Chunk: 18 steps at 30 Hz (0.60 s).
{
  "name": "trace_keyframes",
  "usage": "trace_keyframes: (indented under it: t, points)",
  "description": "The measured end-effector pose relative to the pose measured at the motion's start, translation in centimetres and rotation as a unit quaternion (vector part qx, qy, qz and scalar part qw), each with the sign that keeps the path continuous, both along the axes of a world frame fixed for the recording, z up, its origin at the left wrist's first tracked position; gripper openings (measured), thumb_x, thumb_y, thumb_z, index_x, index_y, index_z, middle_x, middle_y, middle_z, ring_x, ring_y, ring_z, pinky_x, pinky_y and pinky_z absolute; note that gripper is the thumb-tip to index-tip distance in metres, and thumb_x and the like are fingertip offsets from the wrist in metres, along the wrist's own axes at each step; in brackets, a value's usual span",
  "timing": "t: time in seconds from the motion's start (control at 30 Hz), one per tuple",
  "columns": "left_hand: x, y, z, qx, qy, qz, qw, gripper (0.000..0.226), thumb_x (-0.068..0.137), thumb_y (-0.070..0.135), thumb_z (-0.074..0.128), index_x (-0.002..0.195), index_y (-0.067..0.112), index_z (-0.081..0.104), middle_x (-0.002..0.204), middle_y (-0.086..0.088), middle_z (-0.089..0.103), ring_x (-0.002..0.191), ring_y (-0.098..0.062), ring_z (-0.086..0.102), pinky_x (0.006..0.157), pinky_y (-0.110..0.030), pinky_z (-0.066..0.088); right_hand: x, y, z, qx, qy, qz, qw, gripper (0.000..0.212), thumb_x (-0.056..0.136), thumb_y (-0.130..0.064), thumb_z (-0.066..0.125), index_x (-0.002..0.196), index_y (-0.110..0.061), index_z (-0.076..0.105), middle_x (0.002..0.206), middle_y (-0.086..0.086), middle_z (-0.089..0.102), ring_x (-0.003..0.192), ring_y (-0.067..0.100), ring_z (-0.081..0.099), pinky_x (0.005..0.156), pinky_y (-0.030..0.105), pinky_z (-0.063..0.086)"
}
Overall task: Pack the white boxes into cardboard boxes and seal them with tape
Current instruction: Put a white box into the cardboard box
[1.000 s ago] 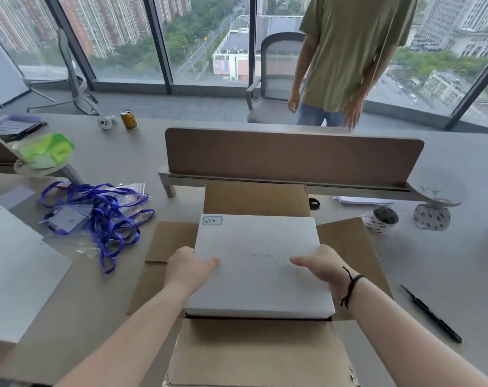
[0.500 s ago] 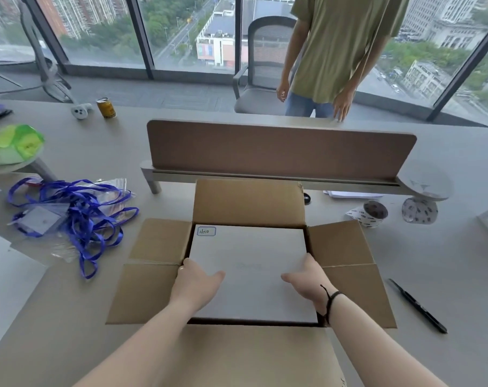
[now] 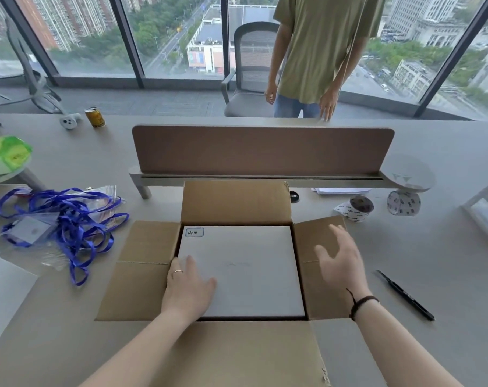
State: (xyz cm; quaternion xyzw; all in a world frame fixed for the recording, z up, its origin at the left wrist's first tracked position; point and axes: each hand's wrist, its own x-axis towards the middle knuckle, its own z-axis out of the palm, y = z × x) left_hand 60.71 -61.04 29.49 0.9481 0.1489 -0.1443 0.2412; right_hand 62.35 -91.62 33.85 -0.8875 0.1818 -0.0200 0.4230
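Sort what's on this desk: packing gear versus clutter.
Job: white box, cardboard box, tape rolls, left hand, right hand.
Lying about: lanyards, can, pen, controller, papers.

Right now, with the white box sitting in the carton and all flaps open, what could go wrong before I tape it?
1. The white box fills the carton wall to wall; if it is not fully seated, the flaps may not close flat. The left hand rests on it.
2. The right hand hovers open over the right flap; folding the flaps in the wrong order could leave a poor seam.
3. The tape rolls lie far right, so reaching could let the flaps spring open.
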Motion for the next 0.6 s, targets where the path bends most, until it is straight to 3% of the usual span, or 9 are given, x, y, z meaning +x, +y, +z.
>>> trace_keyframes:
  t: [0.07, 0.13, 0.2, 0.27, 0.3, 0.37, 0.47, 0.6]
  points:
    - [0.2, -0.3, 0.2, 0.065, -0.02, -0.067, 0.995, 0.072, 0.095, 0.054, 0.045, 0.154, 0.019, 0.023, 0.165, -0.018, 0.008, 0.154, -0.03, -0.001, 0.125, -0.039, 0.008, 0.4, -2.6, 1.0, 0.039, 0.031, -0.07, 0.996, 0.066, 0.1, -0.028, 0.059, 0.157, -0.012, 0.03, 0.163, 0.006, 0.034, 0.15, 0.022, 0.031, 0.122, 0.04, 0.027]
    - [0.4, -0.7, 0.6, 0.074, 0.0, -0.103, 0.992, 0.073, 0.096, 0.053, 0.044, 0.158, 0.022, 0.019, 0.168, -0.013, 0.0, 0.155, -0.028, -0.007, 0.126, -0.037, 0.003, 0.8, -4.3, 1.2, 0.117, 0.08, -0.098, 0.985, 0.067, 0.102, -0.038, 0.056, 0.157, -0.009, 0.031, 0.153, 0.005, 0.046, 0.141, 0.023, 0.042, 0.116, 0.041, 0.035]
    - [0.6, -0.8, 0.9, 0.061, 0.021, -0.113, 0.991, 0.075, 0.096, 0.053, 0.045, 0.159, 0.023, 0.016, 0.169, -0.009, 0.0, 0.155, -0.026, -0.006, 0.126, -0.037, 0.004, 0.9, -4.6, 1.0, 0.186, 0.093, -0.059, 0.976, 0.061, 0.102, -0.049, 0.05, 0.142, -0.003, 0.051, 0.116, 0.001, 0.06, 0.108, 0.018, 0.056, 0.095, 0.038, 0.044]
    - [0.7, -0.6, 1.1, 0.054, 0.015, -0.107, 0.993, 0.074, 0.095, 0.052, 0.048, 0.158, 0.024, 0.021, 0.169, -0.009, 0.006, 0.156, -0.024, -0.002, 0.125, -0.036, 0.007, 0.4, -3.1, 1.5, 0.258, 0.081, -0.006, 0.963, 0.058, 0.103, -0.053, 0.045, 0.113, 0.0, 0.067, 0.091, -0.003, 0.061, 0.083, 0.016, 0.056, 0.079, 0.035, 0.044]
    - [0.7, -0.3, 1.3, 0.052, 0.005, -0.1, 0.994, 0.072, 0.095, 0.052, 0.05, 0.157, 0.024, 0.025, 0.168, -0.009, 0.009, 0.156, -0.024, 0.0, 0.125, -0.036, 0.007, 0.1, -1.8, 1.8, 0.298, 0.084, 0.02, 0.951, 0.054, 0.104, -0.054, 0.041, 0.107, -0.01, 0.071, 0.092, -0.007, 0.066, 0.084, 0.013, 0.06, 0.082, 0.034, 0.047]
    - [0.7, 0.7, 1.7, 0.047, -0.023, -0.072, 0.996, 0.069, 0.096, 0.05, 0.053, 0.155, 0.022, 0.032, 0.167, -0.009, 0.016, 0.155, -0.024, 0.005, 0.125, -0.036, 0.008, -0.2, 1.1, 1.6, 0.303, 0.095, 0.103, 0.943, 0.05, 0.105, -0.055, 0.033, 0.126, -0.025, 0.067, 0.124, -0.013, 0.066, 0.118, 0.008, 0.06, 0.108, 0.034, 0.042]
    - [0.6, 3.5, 2.6, 0.032, -0.069, 0.008, 0.997, 0.064, 0.094, 0.043, 0.058, 0.151, 0.021, 0.041, 0.165, -0.011, 0.022, 0.154, -0.027, 0.012, 0.124, -0.039, 0.013, -0.3, 5.0, -0.2, 0.123, 0.125, 0.245, 0.954, 0.05, 0.107, -0.048, 0.035, 0.151, -0.025, 0.046, 0.153, -0.019, 0.037, 0.151, 0.008, 0.026, 0.125, 0.032, 0.016]
    - [0.1, 8.4, 2.6, 0.02, -0.055, 0.113, 0.992, 0.072, 0.092, 0.047, 0.062, 0.153, 0.019, 0.036, 0.164, -0.014, 0.023, 0.152, -0.031, 0.015, 0.123, -0.047, 0.02, -0.7, 7.7, -3.5, -0.189, 0.16, 0.35, 0.903, 0.063, 0.106, -0.046, 0.034, 0.162, -0.029, 0.013, 0.17, -0.006, -0.007, 0.157, 0.019, -0.009, 0.126, 0.04, -0.005]
